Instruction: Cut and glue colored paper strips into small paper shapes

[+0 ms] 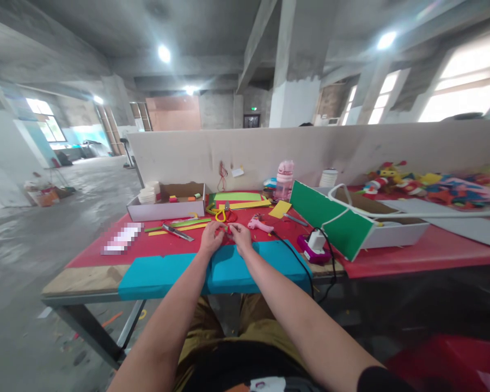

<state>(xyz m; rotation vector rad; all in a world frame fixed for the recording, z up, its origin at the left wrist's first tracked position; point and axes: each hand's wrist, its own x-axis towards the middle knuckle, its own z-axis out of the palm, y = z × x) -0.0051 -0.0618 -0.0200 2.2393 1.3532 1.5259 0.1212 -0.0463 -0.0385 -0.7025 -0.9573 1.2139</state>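
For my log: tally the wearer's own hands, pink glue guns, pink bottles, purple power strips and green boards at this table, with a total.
Hands: 2 (left hand, right hand)
Pink glue gun: 1
Pink bottle: 1
Purple power strip: 1
Green board: 1
Total: 6

Craft workshop inside a raw industrial hall: concrete pillar [300, 49], exposed ceiling beams [256, 46], grey floor [102, 177], green exit sign [253, 109]. Metal-legged worktop [81, 280] carries pink glue gun [259, 224], utility knife [178, 233], yellow-handled scissors [220, 216], coloured strips [247, 205]. Bright stuffed-looking figures [386, 177] heaped far right. Scraps [112, 319] litter the floor below.
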